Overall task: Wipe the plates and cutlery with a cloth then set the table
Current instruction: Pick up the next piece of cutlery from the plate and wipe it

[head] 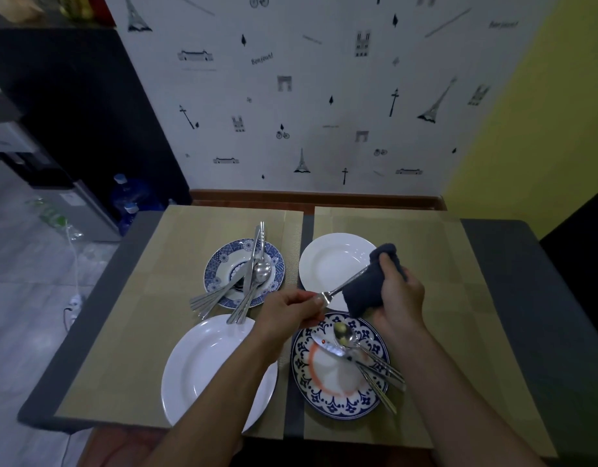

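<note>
My left hand [290, 310] pinches the head end of a steel fork [341, 287]. My right hand [400, 293] grips a dark blue cloth [366, 288] wrapped round the fork's handle. Both hands hover above the table's middle. Below them a blue-patterned plate [311, 375] with a red smear carries a dirty spoon [342, 333] and other cutlery. A plain white plate [203, 362] lies at the near left. At the far left a blue-patterned plate [220, 264] bears a pile of cutlery [248, 281]. Another white plate [331, 261] sits at the far right, partly behind the cloth.
Two tan placemats [149, 332] [435, 264] cover the grey table [513, 264]. A papered wall stands right behind the table. Left of it on the floor are blue water bottles [127, 197], a power strip with cable [74, 303] and a dark cabinet.
</note>
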